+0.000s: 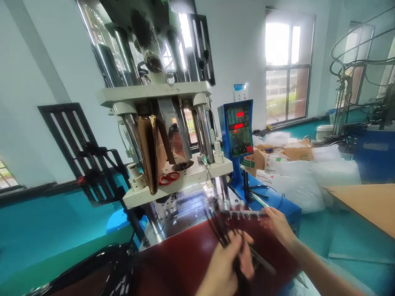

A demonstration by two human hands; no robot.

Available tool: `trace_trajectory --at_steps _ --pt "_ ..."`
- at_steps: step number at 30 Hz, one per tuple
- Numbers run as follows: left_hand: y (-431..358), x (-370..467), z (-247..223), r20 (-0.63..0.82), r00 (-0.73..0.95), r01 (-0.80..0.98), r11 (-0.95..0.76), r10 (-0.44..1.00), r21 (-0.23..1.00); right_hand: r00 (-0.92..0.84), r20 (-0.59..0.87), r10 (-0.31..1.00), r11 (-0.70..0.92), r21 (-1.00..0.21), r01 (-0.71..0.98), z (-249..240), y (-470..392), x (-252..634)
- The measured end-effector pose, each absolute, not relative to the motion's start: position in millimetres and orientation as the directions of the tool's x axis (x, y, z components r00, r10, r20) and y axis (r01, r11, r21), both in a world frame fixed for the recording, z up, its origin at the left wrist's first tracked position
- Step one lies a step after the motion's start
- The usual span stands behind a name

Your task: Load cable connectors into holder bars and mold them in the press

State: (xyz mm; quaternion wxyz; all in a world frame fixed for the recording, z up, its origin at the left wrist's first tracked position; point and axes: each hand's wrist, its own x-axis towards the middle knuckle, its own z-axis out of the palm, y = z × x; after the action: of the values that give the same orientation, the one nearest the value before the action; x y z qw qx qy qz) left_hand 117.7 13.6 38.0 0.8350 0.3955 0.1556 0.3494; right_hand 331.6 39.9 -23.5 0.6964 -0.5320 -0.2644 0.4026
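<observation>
My left hand [231, 257] is closed around a bundle of black cables [217, 226]. Their upper ends fan out and are blurred, and the rest hangs down below my fist. To its right, my right hand [276, 224] pinches the end of a narrow metal strip [245, 214] with several small prongs along its lower edge. The strip's left end reaches close to the cable tips; whether they touch I cannot tell. Both hands are above a dark red tabletop [185, 250]. A blurred grey bar [262, 263] lies beneath them.
Ahead stands a press machine [166, 92] with red-handled scissors [169, 178] and cardboard [148, 156] on its plate. A blue control box [236, 127] is at its right. Black cables [101, 263] lie at the left. White sacks [296, 181] are piled beyond, near a brown board [367, 201].
</observation>
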Motion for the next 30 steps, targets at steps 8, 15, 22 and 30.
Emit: trace_trajectory --at_steps 8,15,22,30 --pt "57.1 68.2 81.9 0.135 0.330 -0.777 0.187 0.934 0.601 0.282 0.119 0.952 -0.020 -0.895 0.445 -49.5 19.6 360.2" --pt "76.1 38.7 82.6 0.235 0.099 -0.826 -0.052 0.967 0.561 -0.055 0.402 0.914 0.218 -0.372 0.902 -17.4 10.7 300.3" --pt "86.8 4.0 106.4 0.368 -0.147 -0.776 -0.338 0.918 0.533 -0.568 0.138 0.811 0.585 -0.201 0.786 -30.8 -1.2 167.5" --pt "152.8 -86.0 125.8 0.338 -0.667 -0.449 -0.720 0.664 0.529 -0.591 0.614 0.523 0.760 -0.022 0.650 -69.1 25.6 159.2"
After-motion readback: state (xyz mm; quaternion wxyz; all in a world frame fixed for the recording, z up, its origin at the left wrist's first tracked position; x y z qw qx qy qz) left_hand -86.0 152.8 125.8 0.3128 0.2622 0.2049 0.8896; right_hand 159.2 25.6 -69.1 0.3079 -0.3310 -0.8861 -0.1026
